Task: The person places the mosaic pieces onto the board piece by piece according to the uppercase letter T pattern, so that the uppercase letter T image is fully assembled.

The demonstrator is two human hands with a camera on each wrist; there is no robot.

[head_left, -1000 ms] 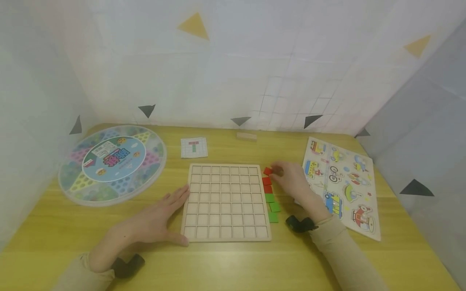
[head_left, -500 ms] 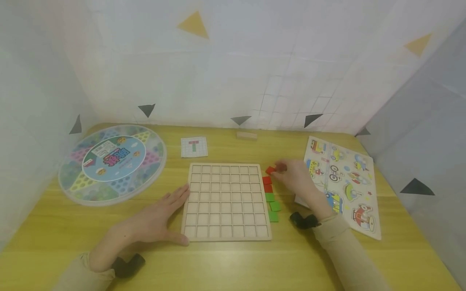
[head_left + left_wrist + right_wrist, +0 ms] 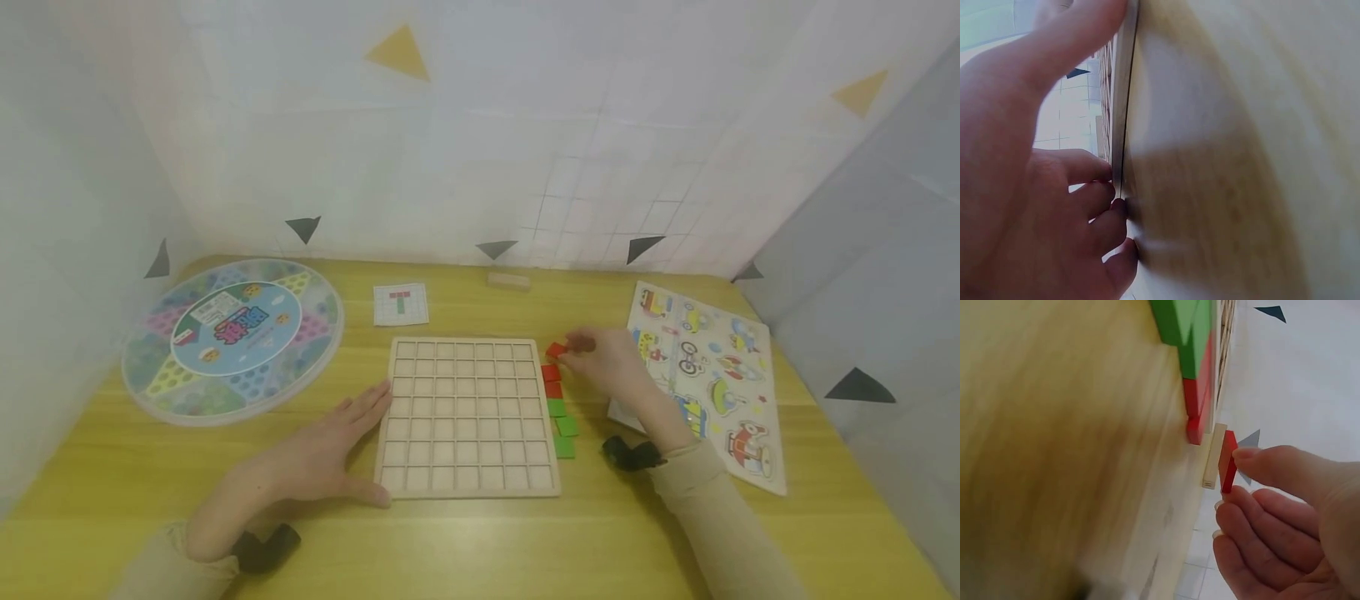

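A wooden grid board (image 3: 465, 407) lies on the table before me. My left hand (image 3: 318, 450) rests at its left side with fingers extended, fingertips at the edge and the thumb near the front corner. In the head view my right hand (image 3: 611, 367) is beyond the board's far right corner. It pinches a red square tile (image 3: 1229, 461) between thumb and fingertips; the right wrist view has the tile tilted and apart from the others. Along the board's right edge lie two more red tiles (image 3: 551, 372) and several green tiles (image 3: 567, 426).
Behind the board lies a card (image 3: 401, 304) with a red and green T pattern. A small wooden block (image 3: 508, 281) lies near the wall. A round game box (image 3: 232, 337) is at left, and a picture puzzle board (image 3: 720, 375) at right, partly behind my right forearm.
My right hand has shifted slightly right, and the red tile at its fingertips has moved a little away from the row. My left hand and the grid board have stayed put.
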